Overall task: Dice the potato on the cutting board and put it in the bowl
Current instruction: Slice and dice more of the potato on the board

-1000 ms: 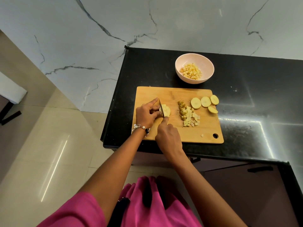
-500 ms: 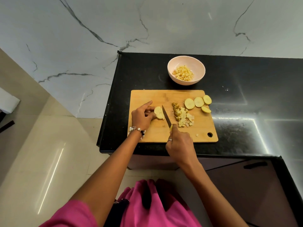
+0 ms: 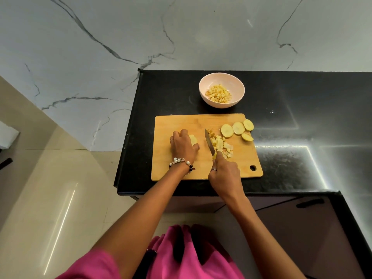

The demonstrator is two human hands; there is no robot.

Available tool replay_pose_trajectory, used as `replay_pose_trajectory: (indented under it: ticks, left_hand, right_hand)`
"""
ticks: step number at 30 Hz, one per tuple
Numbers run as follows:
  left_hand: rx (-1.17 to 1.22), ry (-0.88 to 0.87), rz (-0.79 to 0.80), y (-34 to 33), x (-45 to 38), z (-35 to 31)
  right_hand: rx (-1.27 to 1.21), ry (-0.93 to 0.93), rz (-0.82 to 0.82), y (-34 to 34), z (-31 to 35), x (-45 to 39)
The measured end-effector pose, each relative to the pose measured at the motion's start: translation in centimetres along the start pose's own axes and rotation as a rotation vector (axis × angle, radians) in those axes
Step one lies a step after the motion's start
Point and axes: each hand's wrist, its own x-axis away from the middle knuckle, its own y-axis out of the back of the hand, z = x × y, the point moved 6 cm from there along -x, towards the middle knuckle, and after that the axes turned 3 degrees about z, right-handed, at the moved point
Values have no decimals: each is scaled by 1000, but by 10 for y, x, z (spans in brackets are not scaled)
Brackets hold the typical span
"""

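The left hand lies knuckles-up on the wooden cutting board, its fingers curled over a pale potato piece and holding it down. Most of that piece is hidden under the hand; only a yellow edge shows at the fingertips, so its shape and long axis cannot be made out. A beaded bracelet circles the wrist behind the hand.

Just to the right of that hand, across a strip of bare board, the right hand grips the handle of a knife. The handle is buried in the fist and cannot be seen. The blade runs away from the person, its tip leaning slightly left, and its long axis lies nearly along the board's short side. Whether the edge touches the board is hard to tell.

Against the blade's right side sits a heap of diced potato, small irregular cubes, some with skin. Farther right and beyond the right hand lie four round potato slices, cut faces up, in a loose row; the outermost overhangs the board's right edge.

Beyond both hands, well apart from the board, a pale pink bowl stands on the black countertop with potato cubes in it. A marble wall rises behind the counter, and a pink garment fills the bottom of the view.
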Motion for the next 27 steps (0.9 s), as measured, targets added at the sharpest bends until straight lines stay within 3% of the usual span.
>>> replay_pose_trajectory:
  ticks: [6, 10, 24, 27]
  left_hand:
    - [-92, -311, 172, 12, -14, -3]
    - [-193, -428, 243, 15, -17, -6]
    - [-10, -364, 189, 18, -17, 4]
    - [9, -298, 95, 19, -15, 10]
  right_hand:
    - [54, 25, 51, -9, -1, -3]
    - [129, 42, 69, -17, 0, -7]
    - [244, 81, 82, -32, 4, -2]
    - [242, 57, 70, -30, 0, -2]
